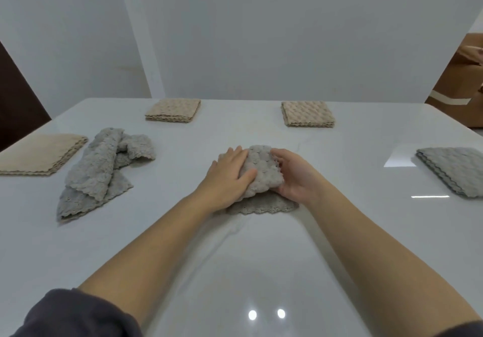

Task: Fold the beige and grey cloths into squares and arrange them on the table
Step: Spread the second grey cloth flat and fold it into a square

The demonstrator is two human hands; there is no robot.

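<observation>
A partly folded grey cloth [262, 177] lies at the middle of the white table [235, 245]. My left hand [230, 173] rests flat on its left part with straight fingers. My right hand [295, 177] curls round its right edge and lifts the upper layer. A crumpled grey cloth [96, 172] lies to the left. A folded grey square [454, 173] sits at the right edge. Folded beige squares lie at far left [39, 154], back left [173, 109] and back right [308, 113].
White walls stand behind the table. A brown cardboard box [460, 88] stands past the table's back right corner, and a dark panel [15, 107] is at the left. Ceiling lights reflect on the glossy near surface.
</observation>
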